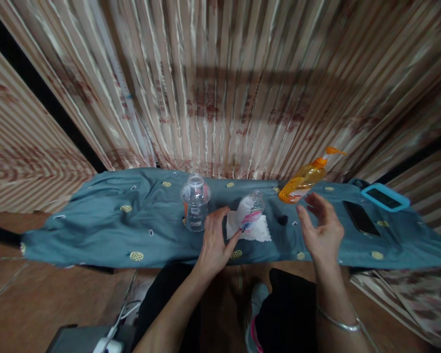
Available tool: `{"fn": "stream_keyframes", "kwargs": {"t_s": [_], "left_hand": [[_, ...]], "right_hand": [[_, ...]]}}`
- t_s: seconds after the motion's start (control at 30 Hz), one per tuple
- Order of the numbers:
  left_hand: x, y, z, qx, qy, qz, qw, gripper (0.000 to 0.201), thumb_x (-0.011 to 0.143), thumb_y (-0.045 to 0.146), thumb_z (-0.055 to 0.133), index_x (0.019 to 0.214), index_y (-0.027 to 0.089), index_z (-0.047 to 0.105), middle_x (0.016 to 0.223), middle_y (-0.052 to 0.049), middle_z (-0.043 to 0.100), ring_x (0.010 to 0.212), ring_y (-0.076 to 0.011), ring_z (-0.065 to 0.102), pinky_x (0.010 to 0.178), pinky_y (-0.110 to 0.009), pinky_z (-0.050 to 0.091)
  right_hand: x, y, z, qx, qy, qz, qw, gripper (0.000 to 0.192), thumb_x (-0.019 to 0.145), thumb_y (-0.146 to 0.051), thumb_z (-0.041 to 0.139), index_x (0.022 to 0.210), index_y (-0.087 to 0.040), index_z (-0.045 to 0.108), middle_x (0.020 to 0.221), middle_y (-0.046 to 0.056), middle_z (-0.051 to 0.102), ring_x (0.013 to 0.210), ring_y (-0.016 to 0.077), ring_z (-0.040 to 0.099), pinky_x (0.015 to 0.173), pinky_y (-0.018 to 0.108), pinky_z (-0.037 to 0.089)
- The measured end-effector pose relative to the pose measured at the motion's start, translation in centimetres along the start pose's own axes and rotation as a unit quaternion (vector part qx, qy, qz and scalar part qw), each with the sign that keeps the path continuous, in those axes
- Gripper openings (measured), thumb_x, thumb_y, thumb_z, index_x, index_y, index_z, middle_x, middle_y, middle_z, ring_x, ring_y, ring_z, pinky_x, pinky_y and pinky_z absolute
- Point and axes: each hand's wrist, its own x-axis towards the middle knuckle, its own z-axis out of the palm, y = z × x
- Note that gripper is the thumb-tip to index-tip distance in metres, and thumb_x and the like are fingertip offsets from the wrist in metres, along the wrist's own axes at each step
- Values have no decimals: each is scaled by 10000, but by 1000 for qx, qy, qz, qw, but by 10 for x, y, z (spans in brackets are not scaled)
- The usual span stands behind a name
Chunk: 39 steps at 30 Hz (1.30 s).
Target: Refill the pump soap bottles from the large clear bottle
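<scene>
Your left hand (215, 240) curves, thumb and fingers apart, by the smaller clear bottle (250, 215), perhaps to steady it; contact I cannot tell. That bottle sits on one white cloth (261, 233), probably for catching drips. Your right hand (323, 233) is spread just beside the one orange pump bottle (302, 182), gripping nothing. The worktop (95, 225) carries two clear bottles, one black phone (360, 218) and one blue-framed object (385, 197).

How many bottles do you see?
3: a clear bottle left of the left hand, a pink-labelled bottle between the hands, and an orange pump bottle beyond the right hand.
</scene>
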Motion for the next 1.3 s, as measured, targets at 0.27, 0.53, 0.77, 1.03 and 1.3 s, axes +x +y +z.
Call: {"fn": "stream_keyframes", "kwargs": {"t_s": [0.27,0.53,0.77,1.03,1.3], "left_hand": [[25,-30,-42,60,205,-25,977,1099,728,438,847,1561,228,161,1664,-178,231,1564,-366,217,1292,-564,178],[36,-71,-16,-96,121,-303,940,1118,569,273,893,1484,197,254,1408,-166,577,1316,-302,587,1143,-476,459],[33,-56,-24,-54,132,-318,937,686,557,317,857,1136,235,498,1029,-38,695,965,-255,701,887,-397,561],[17,-21,-42,-127,88,-267,951,664,513,410,861,1063,210,546,1038,-65,726,1007,-280,702,936,-429,557],[9,27,-28,-297,-53,-220,928,678,563,440,871,1115,156,599,1103,-129,746,1092,-319,696,986,-455,564]], "right_hand": [[-68,-75,44,167,-287,-12,943,356,924,-374,685,1270,-293,657,1246,63,735,1062,230,717,968,414,557],[-115,-27,110,263,-399,101,872,386,945,-448,676,1226,-185,652,1132,79,727,1051,242,707,963,502,556],[-128,-14,117,301,-453,165,823,311,941,-376,702,1180,-179,666,1115,62,721,1025,228,704,955,491,559],[-135,-11,75,342,-431,271,790,358,910,-424,735,1165,-179,681,1016,47,741,939,214,721,850,430,591],[-150,-31,30,485,-300,453,685,542,755,-719,742,1124,-324,711,1143,30,785,1064,253,730,959,456,535]]}}
